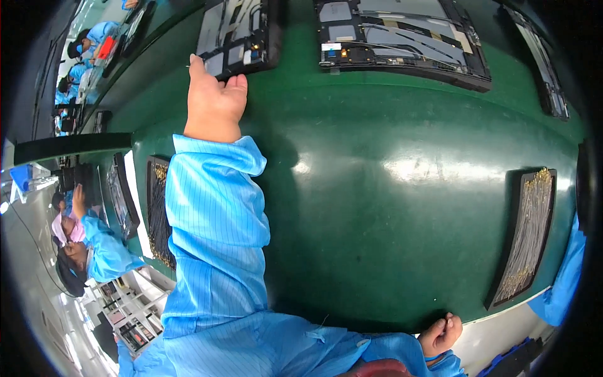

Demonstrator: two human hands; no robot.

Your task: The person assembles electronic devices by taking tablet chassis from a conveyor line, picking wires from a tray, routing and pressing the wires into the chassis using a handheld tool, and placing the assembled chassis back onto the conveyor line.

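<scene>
Black-framed electronics panel (235,38), open-faced, at the far left part of the green table (352,220), cut off by the top of the view. Nearest, at the table's front edge: right hand (441,335), fingers curled loosely in, with nothing seen inside. Just beyond, to the right: black tray (508,235) of grey cables (527,232) with gold-coloured ends. Opposite, partly behind the blue sleeve (217,213): dark cables (160,220) in another tray. With both trays well stocked, seems to leave plenty to use.

Farther out: left hand (217,103), palm up at the panel's near edge, thumb spread apart from fingers; touches, but cannot tell whether clamped on or merely supporting. Progress, as a judgement: looks partway, with wiring and flat grey blocks already seated inside, cover apparently not on; cannot tell exactly how much is left.

To the right, well apart: wide panel (405,34), also uncovered, with a white label (331,46), print too small to read. Legible brands: none. Near the right rim: slim panel (541,66). Farthest, at left: co-worker (110,248) in blue, others beyond.
</scene>
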